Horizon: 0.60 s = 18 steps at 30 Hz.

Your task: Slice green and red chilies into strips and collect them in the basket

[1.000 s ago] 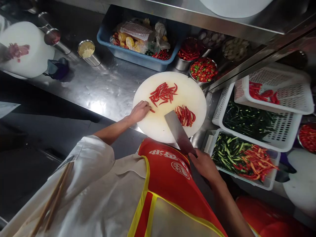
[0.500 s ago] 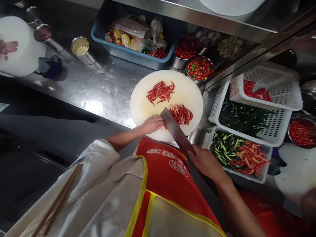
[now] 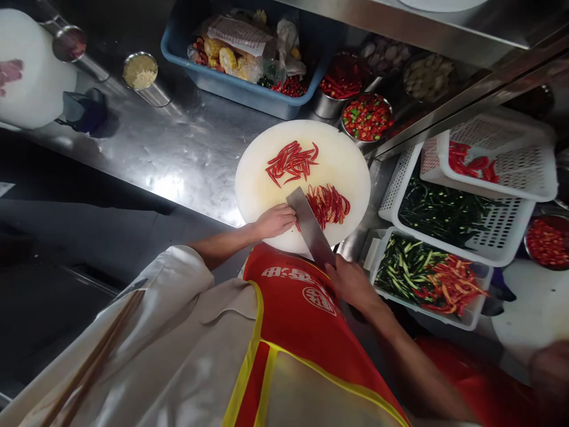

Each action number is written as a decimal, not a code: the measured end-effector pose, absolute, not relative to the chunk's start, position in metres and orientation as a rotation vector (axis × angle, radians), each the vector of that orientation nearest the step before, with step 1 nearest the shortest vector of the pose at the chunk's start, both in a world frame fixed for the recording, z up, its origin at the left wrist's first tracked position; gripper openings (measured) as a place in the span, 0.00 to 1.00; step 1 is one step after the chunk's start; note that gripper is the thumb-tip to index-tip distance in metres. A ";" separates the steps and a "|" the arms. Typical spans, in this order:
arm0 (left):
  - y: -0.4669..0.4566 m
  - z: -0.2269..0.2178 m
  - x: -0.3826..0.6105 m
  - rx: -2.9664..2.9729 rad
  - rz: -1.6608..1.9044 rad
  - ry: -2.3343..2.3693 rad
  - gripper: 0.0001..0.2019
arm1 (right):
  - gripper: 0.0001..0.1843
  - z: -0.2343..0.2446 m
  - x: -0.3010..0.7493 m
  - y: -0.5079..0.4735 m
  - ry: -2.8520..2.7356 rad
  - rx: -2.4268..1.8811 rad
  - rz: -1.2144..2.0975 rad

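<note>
My right hand grips the handle of a cleaver, whose broad blade slants over the near part of a round white cutting board. Curled beside the blade's far end, my left hand holds a red chili pepper against the board; only a small bit of it shows, the rest lies under my fingers. Cut red chili lies in a row right of the blade. Farther back on the board is a loose pile of whole thin red chilies.
Behind the board stand a blue bin of scraps and a metal pot of chopped chilies. White baskets and a tub of sliced peppers sit to the right. A metal shelf overhangs. Another person's red clothing shows lower right.
The cleaver and my right hand have shifted slightly left and up in the picture. My left hand stays in about the same place on the chili. The view has turned a little.
</note>
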<state>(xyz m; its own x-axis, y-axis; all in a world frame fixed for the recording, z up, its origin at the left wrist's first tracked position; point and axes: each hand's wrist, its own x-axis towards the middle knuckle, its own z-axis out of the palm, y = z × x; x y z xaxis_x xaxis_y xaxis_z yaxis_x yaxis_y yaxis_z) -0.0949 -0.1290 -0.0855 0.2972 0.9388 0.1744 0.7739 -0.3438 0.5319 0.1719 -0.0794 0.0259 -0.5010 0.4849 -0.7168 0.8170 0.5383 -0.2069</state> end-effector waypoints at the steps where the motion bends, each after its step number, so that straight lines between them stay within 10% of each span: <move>1: -0.129 -0.086 -0.095 2.219 0.657 1.544 0.17 | 0.15 0.019 0.165 -0.080 2.200 1.089 -0.704; 18: -0.096 -0.072 -0.180 1.980 0.480 2.073 0.14 | 0.15 0.020 0.201 -0.095 2.223 1.128 -0.895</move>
<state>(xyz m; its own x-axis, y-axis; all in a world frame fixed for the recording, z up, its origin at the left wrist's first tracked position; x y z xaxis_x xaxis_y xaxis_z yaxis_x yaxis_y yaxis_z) -0.1799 -0.0962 -0.0720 -0.0569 0.9968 0.0558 0.9199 0.0306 0.3909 0.2015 -0.0947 0.0197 -0.5398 0.5129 -0.6676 0.8323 0.4442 -0.3317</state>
